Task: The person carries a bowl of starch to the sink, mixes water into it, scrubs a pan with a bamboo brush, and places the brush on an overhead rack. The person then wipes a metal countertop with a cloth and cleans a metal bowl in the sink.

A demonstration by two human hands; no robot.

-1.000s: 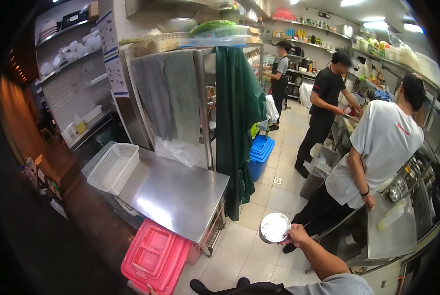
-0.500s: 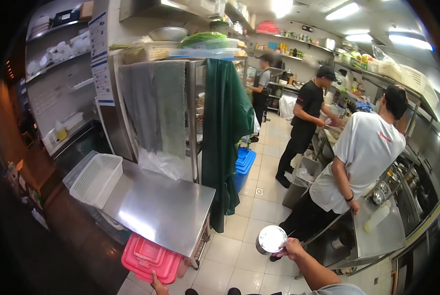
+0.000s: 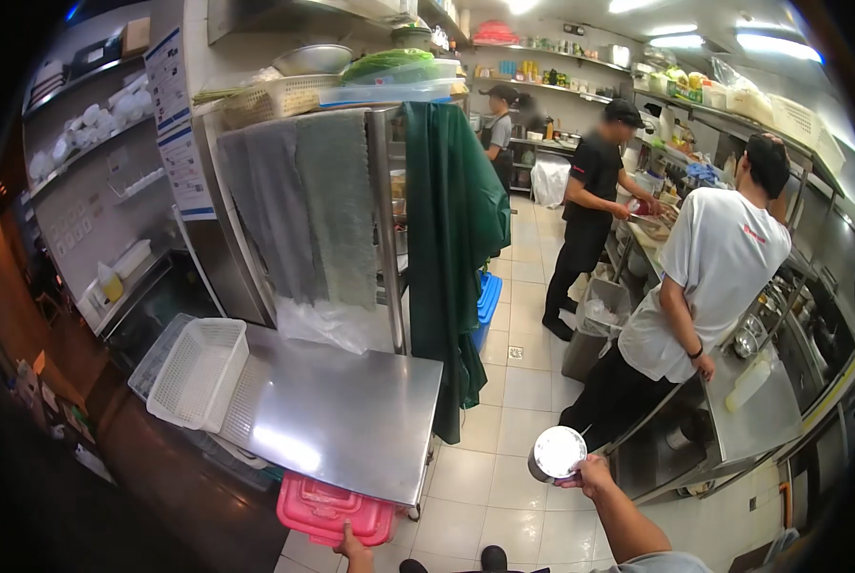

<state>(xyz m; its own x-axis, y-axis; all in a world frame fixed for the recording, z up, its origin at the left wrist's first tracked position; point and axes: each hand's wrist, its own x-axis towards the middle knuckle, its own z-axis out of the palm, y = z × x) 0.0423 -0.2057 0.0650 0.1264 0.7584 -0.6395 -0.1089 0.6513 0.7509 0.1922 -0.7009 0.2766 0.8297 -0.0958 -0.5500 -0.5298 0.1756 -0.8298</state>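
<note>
At the bottom of the view, my left hand (image 3: 352, 546) has its fingers closed over the near edge of a red plastic box with a lid (image 3: 337, 513). The box juts out from beneath the front edge of a steel table (image 3: 351, 406), and its rear part is hidden. Out to the right, above the tiled floor, my right hand (image 3: 592, 474) grips the side of a round cup-like container (image 3: 558, 453). Its wall looks dark and its top white; I cannot tell whether the white is a lid or contents.
White plastic baskets (image 3: 198, 372) stand at the table's left end. A green cloth (image 3: 451, 267) hangs from the rack behind. Close on the right, a person in a white shirt (image 3: 719, 277) leans at a steel counter (image 3: 757, 406). Farther back, a person in black (image 3: 595, 196) works beside a bin (image 3: 595, 329).
The scene has shifted with my head. Slightly less of the red box shows past the table edge, with my left hand still on it. My right hand still holds the container.
</note>
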